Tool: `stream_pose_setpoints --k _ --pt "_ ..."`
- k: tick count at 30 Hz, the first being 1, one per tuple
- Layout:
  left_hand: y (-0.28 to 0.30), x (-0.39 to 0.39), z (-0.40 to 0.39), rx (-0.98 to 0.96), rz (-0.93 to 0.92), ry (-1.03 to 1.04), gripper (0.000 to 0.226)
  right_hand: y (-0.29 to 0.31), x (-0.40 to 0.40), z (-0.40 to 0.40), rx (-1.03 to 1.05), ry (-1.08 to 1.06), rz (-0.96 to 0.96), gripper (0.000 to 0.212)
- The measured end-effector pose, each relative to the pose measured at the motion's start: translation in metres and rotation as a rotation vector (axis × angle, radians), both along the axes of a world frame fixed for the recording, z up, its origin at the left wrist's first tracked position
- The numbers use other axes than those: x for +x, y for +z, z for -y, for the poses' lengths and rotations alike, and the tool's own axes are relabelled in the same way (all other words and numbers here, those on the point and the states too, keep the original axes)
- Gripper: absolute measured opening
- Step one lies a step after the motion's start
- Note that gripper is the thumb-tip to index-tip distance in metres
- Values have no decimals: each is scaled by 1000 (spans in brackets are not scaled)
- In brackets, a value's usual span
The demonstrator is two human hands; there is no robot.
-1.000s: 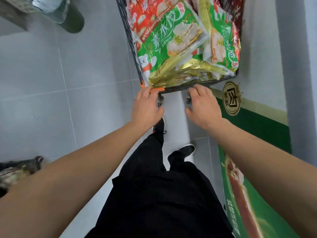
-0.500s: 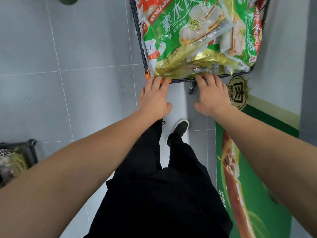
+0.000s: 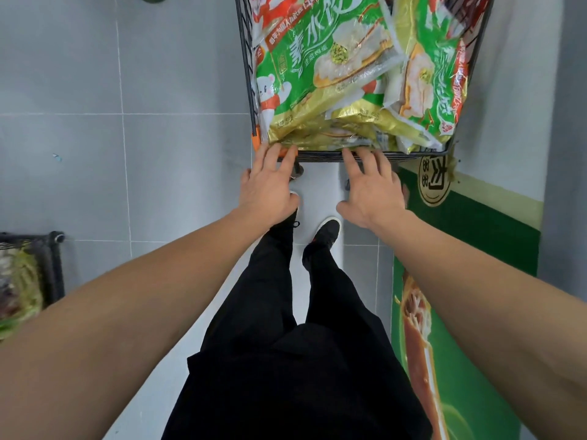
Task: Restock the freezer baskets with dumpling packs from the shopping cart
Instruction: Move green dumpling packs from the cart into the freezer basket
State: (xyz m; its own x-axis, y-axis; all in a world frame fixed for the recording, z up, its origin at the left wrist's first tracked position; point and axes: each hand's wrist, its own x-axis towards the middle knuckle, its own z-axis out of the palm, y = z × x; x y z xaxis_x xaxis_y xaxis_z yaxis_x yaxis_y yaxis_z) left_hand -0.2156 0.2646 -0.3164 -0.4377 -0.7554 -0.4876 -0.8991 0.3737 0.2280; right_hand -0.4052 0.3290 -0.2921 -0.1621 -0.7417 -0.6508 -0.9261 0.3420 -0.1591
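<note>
My left hand (image 3: 268,188) and right hand (image 3: 373,188) both reach toward 12 o'clock, fingers (image 3: 349,161) straight and spread, tips laid on the near rim of the cart (image 3: 409,156); neither hand grips anything. The packs (image 3: 320,71) are heaped inside the cart, directly beyond my fingertips at 12 o'clock, their gold lower edges pressed against that same rim; the big green pack lies with its long axis running from 6 to 12 o'clock, tilted a little toward 1. It sits nearer my left hand; the pack at 1 o'clock stands just beyond my right. I judge the next reach goes up and over the rim; no freezer basket shows for certain.
</note>
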Motion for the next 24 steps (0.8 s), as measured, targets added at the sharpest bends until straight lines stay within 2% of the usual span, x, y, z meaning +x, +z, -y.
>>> stream_pose_setpoints --k 9,17,21,24 --pt "2 29 -66 63 0 -97 99 -4 29 -73 28 -68 -6 104" --pt "3 55 -129 128 26 -214 98 1 53 -135 64 -107 -55 101" --pt "4 64 -161 151 22 -223 96 5 60 -166 47 -64 -117 94" --pt "2 71 -183 158 28 -221 99 5 61 -188 29 -49 -92 90"
